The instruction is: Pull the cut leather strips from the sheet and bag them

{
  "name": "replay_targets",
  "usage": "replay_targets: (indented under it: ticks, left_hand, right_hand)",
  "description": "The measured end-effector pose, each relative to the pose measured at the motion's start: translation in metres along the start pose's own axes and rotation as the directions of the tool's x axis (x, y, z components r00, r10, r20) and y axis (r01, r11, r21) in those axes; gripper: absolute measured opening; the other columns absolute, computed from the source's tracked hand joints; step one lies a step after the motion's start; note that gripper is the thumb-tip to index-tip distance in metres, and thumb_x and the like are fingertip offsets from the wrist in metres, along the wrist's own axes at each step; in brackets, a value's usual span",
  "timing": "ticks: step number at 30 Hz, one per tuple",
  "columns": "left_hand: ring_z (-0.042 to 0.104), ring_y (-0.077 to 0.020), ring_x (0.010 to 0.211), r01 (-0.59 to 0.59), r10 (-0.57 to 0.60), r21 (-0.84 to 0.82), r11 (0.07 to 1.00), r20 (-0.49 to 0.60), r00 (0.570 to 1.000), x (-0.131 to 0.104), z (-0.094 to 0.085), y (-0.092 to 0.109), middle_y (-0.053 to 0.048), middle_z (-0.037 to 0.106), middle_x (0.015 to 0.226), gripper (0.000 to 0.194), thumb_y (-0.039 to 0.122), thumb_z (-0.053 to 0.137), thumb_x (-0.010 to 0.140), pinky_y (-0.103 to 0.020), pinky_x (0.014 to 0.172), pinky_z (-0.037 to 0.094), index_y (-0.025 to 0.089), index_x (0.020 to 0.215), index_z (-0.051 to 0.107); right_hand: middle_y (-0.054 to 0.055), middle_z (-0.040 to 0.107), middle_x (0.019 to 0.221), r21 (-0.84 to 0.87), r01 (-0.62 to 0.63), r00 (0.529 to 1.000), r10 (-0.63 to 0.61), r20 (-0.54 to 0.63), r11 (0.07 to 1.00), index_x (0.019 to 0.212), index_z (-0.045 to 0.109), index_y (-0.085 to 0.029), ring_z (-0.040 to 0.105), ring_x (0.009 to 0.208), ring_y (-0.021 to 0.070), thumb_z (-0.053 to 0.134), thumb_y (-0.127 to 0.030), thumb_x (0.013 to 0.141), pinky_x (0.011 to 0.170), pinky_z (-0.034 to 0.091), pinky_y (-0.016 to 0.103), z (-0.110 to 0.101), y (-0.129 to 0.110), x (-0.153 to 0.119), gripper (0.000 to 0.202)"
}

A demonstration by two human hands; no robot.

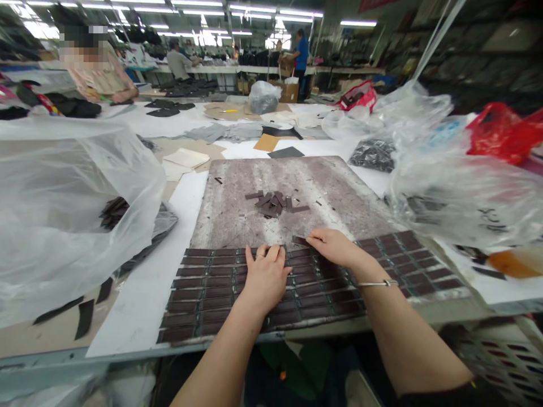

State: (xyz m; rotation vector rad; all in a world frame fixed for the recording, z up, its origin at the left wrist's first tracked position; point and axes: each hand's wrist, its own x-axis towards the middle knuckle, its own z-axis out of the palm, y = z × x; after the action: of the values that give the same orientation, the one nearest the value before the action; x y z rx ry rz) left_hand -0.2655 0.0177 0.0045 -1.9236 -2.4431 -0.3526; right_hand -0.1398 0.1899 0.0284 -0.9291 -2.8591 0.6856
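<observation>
My right hand (331, 246) pinches a small dark brown strip (300, 241) at the upper edge of the laid-out rows. Fingers spread, my left hand (266, 271) lies flat on the rows of brown strips (220, 271), just left of that strip. These rows run side by side along the near part of a worn, brownish board (237, 175). Farther back on the board sits a loose pile of similar strips (274, 203), with a few scraps scattered around it.
A clear plastic bag (76, 169) holding dark pieces stands at the left. More plastic bags (462, 192) and a red bag (500, 133) crowd the right side. Beyond the board lie grey, tan and black sheets (287, 152). Several people work farther back.
</observation>
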Motion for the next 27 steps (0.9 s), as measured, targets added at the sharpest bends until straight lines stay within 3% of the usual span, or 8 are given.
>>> replay_targets:
  ticks: [8, 20, 27]
  left_hand:
    - [0.04, -0.0281, 0.119, 0.044, -0.049, 0.056, 0.997, 0.105, 0.993, 0.004, -0.009, 0.008, -0.008, 0.05, 0.13, 0.042, 0.038, 0.044, 0.09, -0.06, 0.107, 0.02, 0.022, 0.128, 0.05]
    - [0.04, -0.0279, 0.119, 0.04, -0.048, 0.077, 0.996, 0.111, 0.993, 0.003, -0.009, 0.008, -0.008, 0.049, 0.131, 0.042, 0.038, 0.043, 0.09, -0.059, 0.107, 0.022, 0.023, 0.129, 0.049]
    - [0.039, -0.0302, 0.119, 0.036, -0.046, 0.103, 0.994, 0.096, 0.994, 0.004, -0.01, 0.016, -0.008, 0.048, 0.13, 0.046, 0.045, 0.043, 0.089, -0.061, 0.104, 0.024, 0.028, 0.132, 0.048]
  right_hand:
    - [0.001, 0.067, 0.075, -0.004, 0.058, 0.998, -0.058, -0.001, 0.998, 0.073, 0.068, -0.02, 0.058, 0.071, 0.0146, 0.048, -0.026, 0.087, 0.065, 0.038, 0.022, 0.008, -0.002, 0.007, 0.025]
    - [0.005, 0.07, 0.074, -0.191, -0.031, 1.0, 0.032, -0.002, 0.981, 0.071, 0.071, -0.021, 0.061, 0.069, 0.0188, 0.049, -0.027, 0.083, 0.062, 0.039, 0.026, 0.012, -0.009, 0.017, 0.025]
    - [0.008, 0.07, 0.078, -0.229, -0.051, 0.999, 0.051, -0.005, 0.972, 0.076, 0.073, -0.02, 0.063, 0.075, 0.0213, 0.055, -0.033, 0.082, 0.068, 0.043, 0.028, 0.011, -0.018, 0.02, 0.022]
